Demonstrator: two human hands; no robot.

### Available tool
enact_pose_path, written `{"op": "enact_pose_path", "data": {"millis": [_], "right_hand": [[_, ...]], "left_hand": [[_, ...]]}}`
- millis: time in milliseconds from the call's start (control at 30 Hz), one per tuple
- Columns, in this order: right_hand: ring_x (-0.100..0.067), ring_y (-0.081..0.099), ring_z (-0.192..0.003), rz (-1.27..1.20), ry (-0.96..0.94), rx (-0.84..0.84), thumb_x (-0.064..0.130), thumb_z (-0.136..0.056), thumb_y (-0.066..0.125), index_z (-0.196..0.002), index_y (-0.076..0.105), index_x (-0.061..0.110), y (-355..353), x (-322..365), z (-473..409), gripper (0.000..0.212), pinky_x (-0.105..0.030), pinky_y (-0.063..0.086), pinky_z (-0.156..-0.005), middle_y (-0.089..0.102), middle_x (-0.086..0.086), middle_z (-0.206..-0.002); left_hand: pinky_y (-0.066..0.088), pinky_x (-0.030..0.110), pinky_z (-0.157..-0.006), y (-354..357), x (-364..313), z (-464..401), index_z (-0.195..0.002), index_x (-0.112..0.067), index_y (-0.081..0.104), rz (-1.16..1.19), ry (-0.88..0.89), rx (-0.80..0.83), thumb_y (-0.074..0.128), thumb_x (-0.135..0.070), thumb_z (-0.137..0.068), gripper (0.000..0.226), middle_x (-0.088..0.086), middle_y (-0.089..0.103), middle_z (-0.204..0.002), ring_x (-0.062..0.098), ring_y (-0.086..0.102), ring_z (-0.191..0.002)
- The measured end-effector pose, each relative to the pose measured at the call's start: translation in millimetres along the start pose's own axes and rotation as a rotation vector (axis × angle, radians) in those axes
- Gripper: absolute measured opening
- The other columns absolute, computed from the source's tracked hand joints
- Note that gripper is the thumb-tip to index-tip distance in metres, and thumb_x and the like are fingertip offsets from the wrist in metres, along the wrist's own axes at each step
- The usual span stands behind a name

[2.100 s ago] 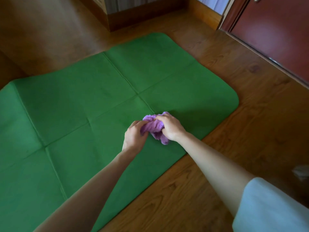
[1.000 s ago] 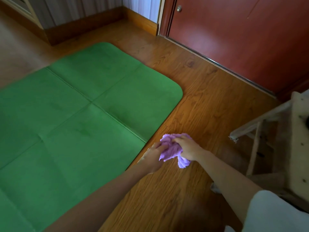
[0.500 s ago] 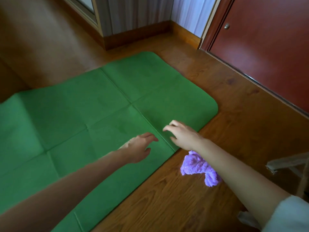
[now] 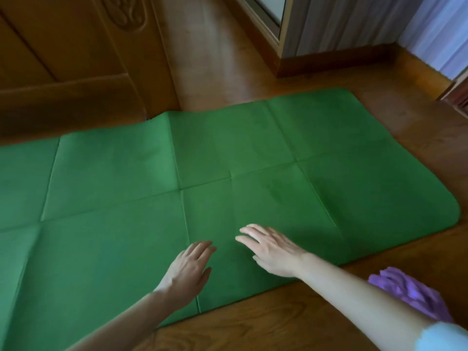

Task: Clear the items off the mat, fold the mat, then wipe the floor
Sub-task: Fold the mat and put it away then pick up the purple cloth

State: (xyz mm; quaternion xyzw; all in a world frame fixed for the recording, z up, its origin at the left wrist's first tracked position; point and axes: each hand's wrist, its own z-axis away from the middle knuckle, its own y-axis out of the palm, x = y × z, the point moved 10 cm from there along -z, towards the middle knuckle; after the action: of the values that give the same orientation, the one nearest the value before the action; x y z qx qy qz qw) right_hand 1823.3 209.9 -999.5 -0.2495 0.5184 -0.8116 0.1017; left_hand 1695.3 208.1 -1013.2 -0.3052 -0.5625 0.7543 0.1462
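2 flat hands reaching over a spread green mat.

The wooden floor is carrying the green mat, which is lying unfolded with its creases showing. The right hand and left hand are stretching over its near edge, fingers straight, grasping nothing. The purple cloth is lying crumpled on the floor, just off the mat.

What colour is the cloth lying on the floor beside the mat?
Purple cloth, seen in the head view.

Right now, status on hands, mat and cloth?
Left hand and right hand open, over the mat. Mat flat, unfolded. Cloth on the floor, off the mat.
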Motion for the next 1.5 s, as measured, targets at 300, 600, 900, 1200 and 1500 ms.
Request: {"op": "enact_pose_path", "data": {"millis": [300,600,900,1200,1500], "right_hand": [[-0.008,-0.022,-0.139,0.014,-0.179,0.139,0.058,-0.086,0.047,-0.149,-0.002,0.026,61,37,-3,0.086,-0.035,-0.018,-0.108,-0.019,0.010,-0.152],[-0.021,0.040,-0.134,0.159,-0.192,-0.043,0.068,-0.081,0.029,-0.136,0.044,0.020,86,20,4,0.074,-0.038,0.031,-0.105,0.043,-0.004,-0.144],[-0.018,0.063,-0.107,0.207,-0.389,-0.338,0.037,-0.089,0.044,-0.109,0.069,0.018,67,40,21,0.037,-0.032,0.051,-0.092,0.068,-0.004,-0.114],[-0.013,0.069,-0.084,0.170,-0.394,-0.599,0.002,-0.081,0.052,-0.093,0.074,0.012,16,49,31,0.026,-0.028,0.055,-0.074,0.073,-0.001,-0.093],[-0.013,0.068,-0.070,0.183,-0.251,-0.797,0.009,-0.081,0.062,-0.087,0.072,0.011,-63,39,30,0.011,-0.030,0.054,-0.062,0.072,0.002,-0.079]], "left_hand": [[0.045,0.037,-0.096,50,2,56,-0.148,-0.022,0.009,-0.093,0.014,0.136,0.038,-0.072,-0.068,0.099,0.003,0.048,-0.139,0.019,0.047,-0.127],[0.038,0.037,-0.106,61,15,57,-0.149,-0.011,0.002,-0.153,0.010,0.117,0.040,-0.067,-0.075,0.100,0.011,0.032,-0.149,0.025,0.039,-0.133],[0.047,0.032,-0.096,43,9,54,-0.148,-0.007,0.017,-0.196,0.192,-0.033,0.048,-0.059,-0.075,0.095,0.015,0.047,-0.137,0.025,0.050,-0.125],[0.045,0.020,-0.091,18,19,64,-0.133,-0.010,0.050,-0.236,0.160,-0.078,0.082,-0.034,-0.038,0.102,0.004,0.063,-0.124,0.013,0.062,-0.110],[0.048,0.018,-0.045,-84,60,66,-0.092,-0.028,0.071,-0.075,-0.130,-0.261,0.068,-0.023,-0.062,0.031,-0.013,0.072,-0.080,0.011,0.069,-0.064]]}}
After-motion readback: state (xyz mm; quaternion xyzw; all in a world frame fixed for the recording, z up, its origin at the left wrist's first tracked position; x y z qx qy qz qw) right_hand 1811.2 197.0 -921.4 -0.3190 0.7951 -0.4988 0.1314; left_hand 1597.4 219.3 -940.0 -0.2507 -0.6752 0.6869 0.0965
